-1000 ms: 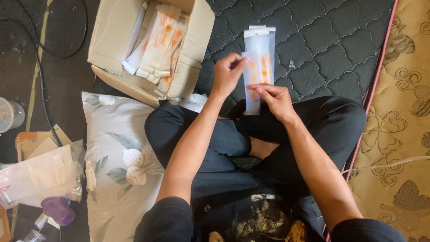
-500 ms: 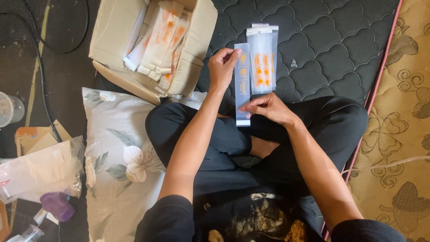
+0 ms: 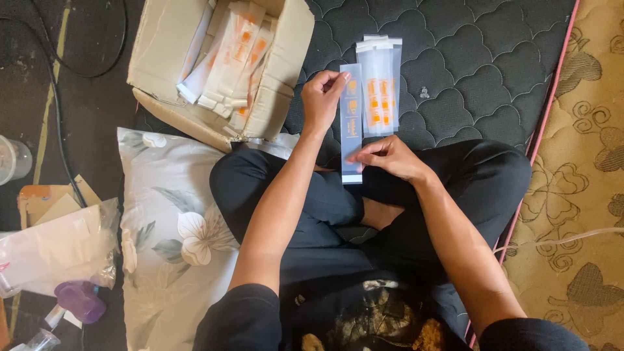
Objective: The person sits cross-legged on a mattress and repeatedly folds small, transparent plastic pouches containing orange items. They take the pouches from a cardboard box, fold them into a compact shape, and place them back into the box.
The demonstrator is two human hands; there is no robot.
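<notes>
We now hold only one blue-tinted strip (image 3: pixel 351 123), our left hand (image 3: pixel 323 99) pinching its top and our right hand (image 3: pixel 390 159) its lower part, whereas a second ago both held a clear packet stack (image 3: pixel 380 84), which now lies on the mattress (image 3: pixel 481 71) beside it.

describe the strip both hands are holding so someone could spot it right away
Start at the dark quilted mattress, just beyond the person's crossed legs. The left hand pinches the top and the right hand the bottom of a long narrow strip. Unlike the clear orange-printed sleeves lying flat beside it, it is pale blue and lifted.
</notes>
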